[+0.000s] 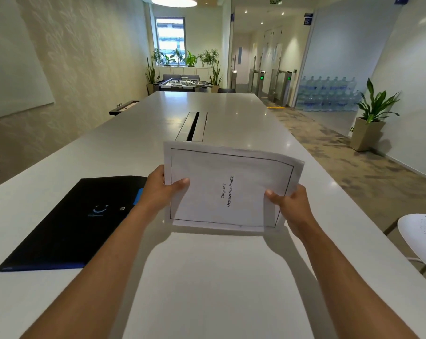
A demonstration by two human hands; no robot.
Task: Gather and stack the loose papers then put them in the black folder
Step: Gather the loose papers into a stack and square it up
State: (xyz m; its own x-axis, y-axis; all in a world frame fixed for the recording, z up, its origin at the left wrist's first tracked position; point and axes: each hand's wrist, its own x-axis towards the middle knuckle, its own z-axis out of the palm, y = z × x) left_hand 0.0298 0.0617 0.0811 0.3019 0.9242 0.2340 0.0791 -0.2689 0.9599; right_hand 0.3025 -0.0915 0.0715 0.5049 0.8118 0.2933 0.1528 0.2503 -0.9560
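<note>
Papers (pixel 229 189) held just above table (pixel 207 277), L hand (pixel 161 189) & R hand (pixel 290 204) each pinching a side edge w/ thumb on top; tap bottom edge square, then slide into closed black folder (pixel 70 223) lying at left.

Bright office lounge beyond a long white counter (pixel 231 111).
Foosball table (pixel 182 84) and potted plants (pixel 375 106) under a far window (pixel 170 35); stacked water bottles (pixel 326 94), patterned carpet (pixel 353 167), round ceiling lamp (pixel 174 0).
</note>
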